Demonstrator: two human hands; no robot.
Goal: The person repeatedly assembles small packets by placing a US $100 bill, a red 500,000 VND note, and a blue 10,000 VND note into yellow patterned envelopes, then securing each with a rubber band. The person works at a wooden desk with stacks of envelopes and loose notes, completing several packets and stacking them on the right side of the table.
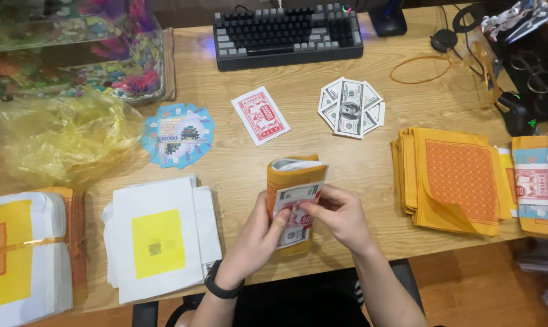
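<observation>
Wooden planks make up the counter (pixel 243 163), which runs the width of the head view with a dark keyboard (pixel 288 35) at its far edge. Near the front edge, both hands close on a folded bundle of orange paper and printed notes (pixel 293 197) that rests on the counter. The left hand (pixel 259 239), a black band at its wrist, grips the bundle's lower left side with the thumb pressed on the notes. The right hand (pixel 340 215) pinches the notes from the right, fingers curled over their edge.

Just left of the hands lies a stack of white sheets with a yellow square (pixel 159 242). Farther back sit a fan of blue notes (pixel 178 134), a single red note (pixel 260 115) and a fan of grey-green notes (pixel 351 108). Well to the right lies a pile of orange patterned sheets (pixel 449 181). A crumpled yellow plastic bag (pixel 62 136) lies at the left.
</observation>
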